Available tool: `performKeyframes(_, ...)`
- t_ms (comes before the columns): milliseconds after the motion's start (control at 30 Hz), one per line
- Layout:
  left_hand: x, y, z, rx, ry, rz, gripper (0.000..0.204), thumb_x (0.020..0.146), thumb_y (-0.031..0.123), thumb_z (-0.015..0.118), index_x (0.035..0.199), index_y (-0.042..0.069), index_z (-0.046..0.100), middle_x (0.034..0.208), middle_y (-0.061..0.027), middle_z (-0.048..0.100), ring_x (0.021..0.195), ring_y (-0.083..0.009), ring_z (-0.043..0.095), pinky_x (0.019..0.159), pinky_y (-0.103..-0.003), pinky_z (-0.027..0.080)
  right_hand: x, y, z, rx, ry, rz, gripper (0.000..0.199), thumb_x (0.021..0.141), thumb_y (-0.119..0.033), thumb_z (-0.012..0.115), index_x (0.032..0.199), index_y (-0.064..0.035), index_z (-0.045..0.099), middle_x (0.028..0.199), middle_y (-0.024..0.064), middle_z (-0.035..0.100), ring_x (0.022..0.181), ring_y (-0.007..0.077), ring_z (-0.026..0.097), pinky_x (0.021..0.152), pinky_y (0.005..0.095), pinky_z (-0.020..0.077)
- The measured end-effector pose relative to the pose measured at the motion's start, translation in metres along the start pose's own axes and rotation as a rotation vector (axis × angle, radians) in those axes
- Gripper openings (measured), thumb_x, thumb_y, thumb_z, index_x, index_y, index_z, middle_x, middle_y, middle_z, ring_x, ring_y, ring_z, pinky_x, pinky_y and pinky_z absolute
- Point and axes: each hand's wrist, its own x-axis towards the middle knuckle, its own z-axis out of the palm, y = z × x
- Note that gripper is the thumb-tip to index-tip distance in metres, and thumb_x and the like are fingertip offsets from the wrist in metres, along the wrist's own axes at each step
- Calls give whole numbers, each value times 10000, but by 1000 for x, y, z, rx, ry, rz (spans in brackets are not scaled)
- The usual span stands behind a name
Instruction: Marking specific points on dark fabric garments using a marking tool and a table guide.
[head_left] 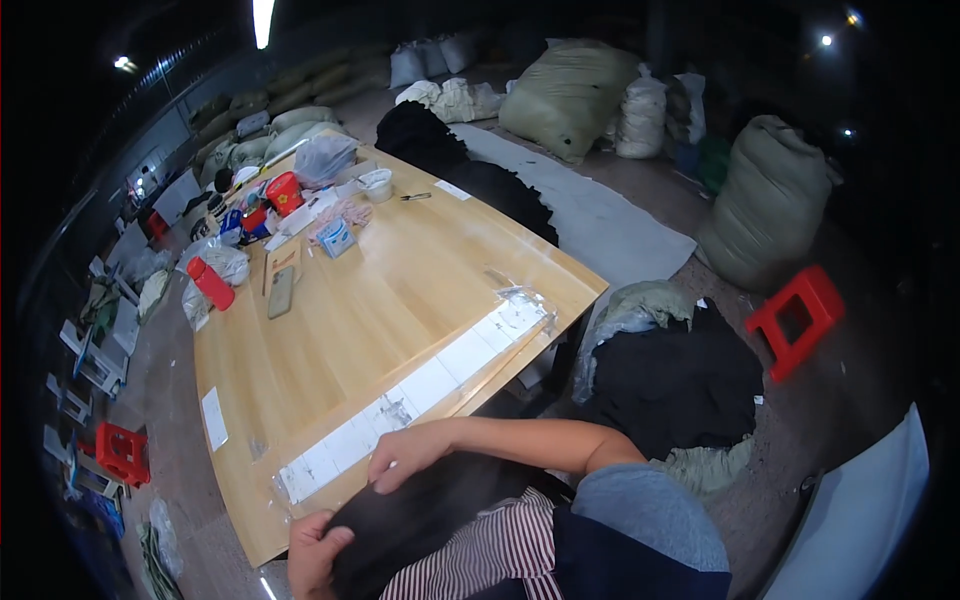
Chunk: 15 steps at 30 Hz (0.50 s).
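A piece of black cloth [440,505] is spread across my front at the near edge of the wooden table [420,265]. My left hand [315,555] is closed on its left side, with the thumb on top. Higher up, my right hand [410,455] pinches the far edge of the same cloth. A speck of white shows at its fingertips, too small to name. Just beyond the hands, a long strip of white paper [430,375] is taped along the table's near edge. Striped cloth [490,550] shows below the black cloth.
On the table are a phone [281,292], red bottle [210,283], blue box [336,237], red bucket [285,193], white tub [375,185] and thread snips [415,197]. A dark cloth pile [675,375], red stool [797,320] and big sack [765,205] stand right.
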Motion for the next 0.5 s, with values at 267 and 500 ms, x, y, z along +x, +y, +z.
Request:
performKeyframes(267, -13, -85, -63, 0, 83, 139, 506, 676, -24, 700, 1173, -45, 603, 1084, -98, 653, 923, -160, 621, 830, -318, 506, -36, -139, 26, 86, 243, -390, 152, 867, -137, 678, 847, -13, 593, 771, -21, 572, 762, 42, 497, 686, 223, 400)
performKeyframes(500, -53, -74, -83, 379, 762, 933, 598, 775, 133, 659, 1305, -75, 476, 1245, -157, 583, 1074, -229, 599, 949, -350, 474, 21, -188, 64, 821, -2, -623, 116, 894, -117, 635, 965, -41, 585, 803, -20, 598, 704, 82, 550, 654, 236, 450)
